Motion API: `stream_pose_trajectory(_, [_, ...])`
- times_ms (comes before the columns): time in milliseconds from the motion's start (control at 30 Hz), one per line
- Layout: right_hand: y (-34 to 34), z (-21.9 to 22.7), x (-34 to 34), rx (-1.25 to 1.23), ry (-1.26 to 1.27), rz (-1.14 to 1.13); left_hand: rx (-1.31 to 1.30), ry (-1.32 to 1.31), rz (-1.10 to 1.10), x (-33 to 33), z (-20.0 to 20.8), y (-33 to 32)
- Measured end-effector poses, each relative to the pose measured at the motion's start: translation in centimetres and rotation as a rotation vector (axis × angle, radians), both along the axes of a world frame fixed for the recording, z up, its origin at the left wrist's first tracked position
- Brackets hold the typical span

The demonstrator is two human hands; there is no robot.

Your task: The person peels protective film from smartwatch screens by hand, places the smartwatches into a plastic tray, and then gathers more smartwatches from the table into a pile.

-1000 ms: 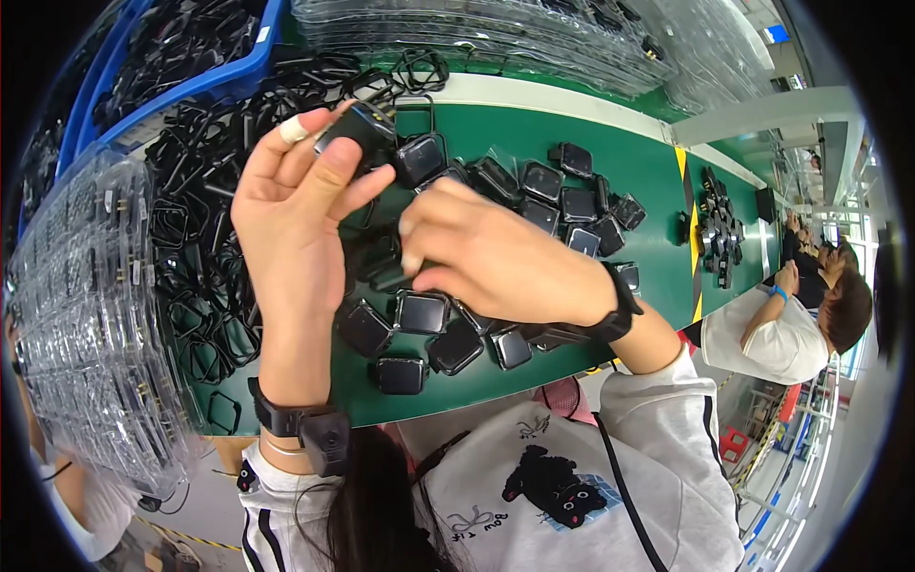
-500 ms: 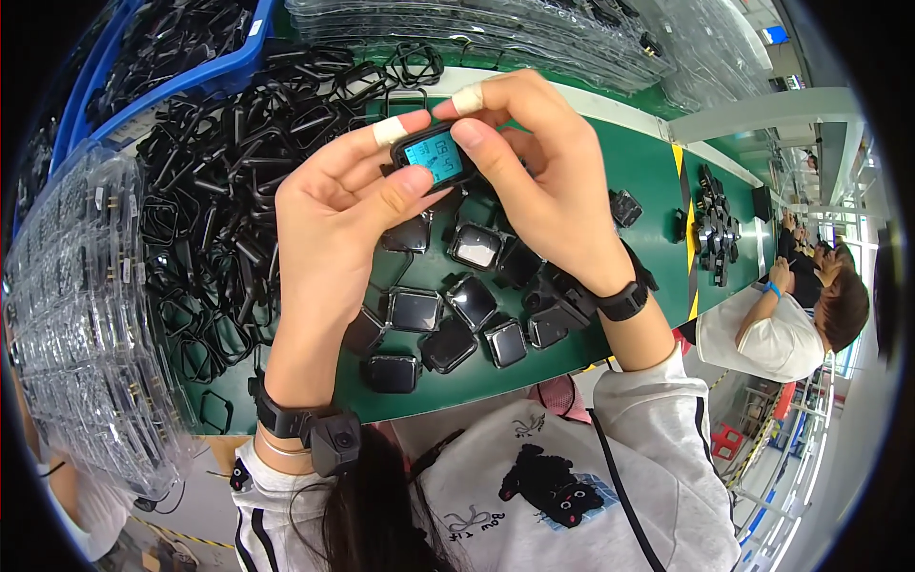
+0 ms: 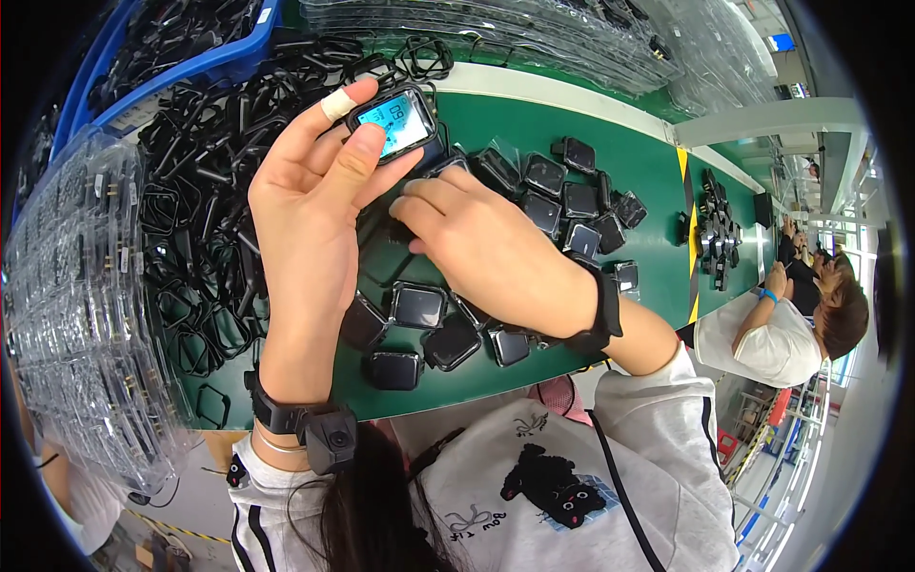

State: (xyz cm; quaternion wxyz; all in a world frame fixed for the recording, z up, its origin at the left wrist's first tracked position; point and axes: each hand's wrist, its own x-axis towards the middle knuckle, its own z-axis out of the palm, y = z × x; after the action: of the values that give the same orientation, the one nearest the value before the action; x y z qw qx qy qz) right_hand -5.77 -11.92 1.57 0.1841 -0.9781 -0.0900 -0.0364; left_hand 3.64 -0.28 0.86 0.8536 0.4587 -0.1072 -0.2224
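Observation:
My left hand [image 3: 310, 205] holds up a small square black device [image 3: 405, 119], like a watch body, with a lit cyan screen; the thumb lies over its lower left. My right hand [image 3: 491, 238] is low over the table, its fingers curled beside a dark part [image 3: 400, 229] that I cannot make out. Several similar devices with dark screens lie around it: one device [image 3: 417, 305] and another [image 3: 452, 343] sit nearer me, and more, such as a dark device [image 3: 579, 200], lie beyond my right wrist. A pile of thin black frames [image 3: 224, 181] spreads behind my left hand.
A blue bin [image 3: 205, 71] of black parts stands at the far left. Clear plastic trays [image 3: 86, 324] are stacked at the left, and more trays [image 3: 496, 38] along the back. Yellow-black tape [image 3: 684, 238] crosses the green table [image 3: 496, 381]; a co-worker [image 3: 762, 334] sits beyond it.
My right hand has let go of the lit device and moved down to the table, fingers curling. My left hand alone keeps the device, now a little further left and higher.

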Motion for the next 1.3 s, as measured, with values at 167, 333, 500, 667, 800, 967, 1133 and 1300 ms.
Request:
stream_pose_trajectory(167, [0.6, 0.3, -0.1, -0.107, 0.062, -0.102, -0.01, -0.02, -0.009, 0.5, -0.1, 0.3])
stream_pose_trajectory(333, [-0.3, 0.4, 0.1, 0.285, 0.072, -0.157, 0.011, -0.012, 0.012, 0.3, -0.1, 0.2])
stream_pose_trajectory(500, [-1.7, 0.4, 0.0, 0.347, -0.101, -0.024, 0.005, -0.025, -0.011, 0.4, -0.2, 0.2])
stream_pose_trajectory(667, [-2.4, 0.7, 0.0, 0.178, -0.39, 0.056, -0.008, -0.026, -0.018, 0.4, -0.2, 0.3])
stream_pose_trajectory(800, [-3.4, 1.8, -1.2, 0.126, -0.579, 0.216, -0.007, -0.025, -0.032, 0.2, -0.1, 0.3])
stream_pose_trajectory(967, [-3.4, 1.6, -1.8, 0.042, -0.837, 0.308, 0.005, -0.034, -0.078, 0.0, -0.1, 0.0])
stream_pose_trajectory(1133, [-3.4, 1.9, -1.9, 0.051, -0.845, 0.325, 0.003, -0.042, -0.114, 0.0, -0.2, 0.0])
stream_pose_trajectory(1300, [-3.8, 3.1, -1.9, 0.058, -0.749, 0.262, -0.008, -0.084, -0.164, -0.3, -0.1, -0.3])
